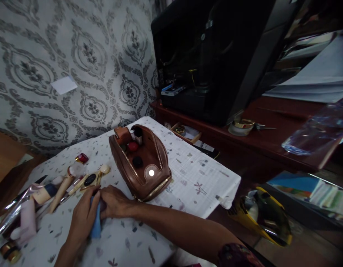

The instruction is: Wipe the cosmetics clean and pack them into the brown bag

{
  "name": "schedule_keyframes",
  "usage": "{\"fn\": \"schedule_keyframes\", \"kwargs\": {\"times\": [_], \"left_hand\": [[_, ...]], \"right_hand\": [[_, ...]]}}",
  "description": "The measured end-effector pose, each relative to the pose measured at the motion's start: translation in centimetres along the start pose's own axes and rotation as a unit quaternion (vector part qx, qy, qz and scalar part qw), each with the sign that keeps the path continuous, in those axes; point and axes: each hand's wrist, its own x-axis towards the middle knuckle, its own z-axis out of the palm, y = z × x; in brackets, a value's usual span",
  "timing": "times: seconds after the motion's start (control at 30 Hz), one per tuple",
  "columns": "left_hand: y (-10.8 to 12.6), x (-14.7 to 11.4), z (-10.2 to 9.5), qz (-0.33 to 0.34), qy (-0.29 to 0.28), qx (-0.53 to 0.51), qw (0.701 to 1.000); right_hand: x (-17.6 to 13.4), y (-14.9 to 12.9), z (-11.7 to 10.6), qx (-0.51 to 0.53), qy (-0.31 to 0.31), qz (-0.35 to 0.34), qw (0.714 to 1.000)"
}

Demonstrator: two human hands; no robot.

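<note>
My left hand is closed on a blue cloth, whose end hangs down between my two hands. Close against it, my right hand has its fingers curled round something dark, mostly hidden, that I cannot make out. Just beyond my right hand stands a brown toiletry bag, unzipped, with a red item and a round black item inside. Makeup items lie to the left of my hands: a gold compact, a makeup brush, a pink tube and a dark-capped bottle.
A patterned white cloth covers the table, against a papered wall. At the right, a red-brown desk bears a large black screen and a clear plastic container. A yellow-edged bag sits lower right.
</note>
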Motion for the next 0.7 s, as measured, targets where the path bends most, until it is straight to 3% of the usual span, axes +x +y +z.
{"fn": "schedule_keyframes", "kwargs": {"times": [0.3, 0.5, 0.7], "left_hand": [[-1.2, 3.1, -0.5, -0.050, 0.001, -0.078, 0.996], [-1.7, 1.9, -0.6, -0.097, 0.060, -0.133, 0.985], [-0.8, 0.5, -0.7, -0.031, 0.139, 0.065, 0.988]], "right_hand": [[0.0, 0.1, 0.1, -0.014, -0.011, 0.018, 1.000], [-0.4, -0.1, -0.1, -0.005, -0.012, 0.032, 0.999], [-0.7, 0.0, 0.1, -0.012, -0.009, 0.034, 0.999]]}}
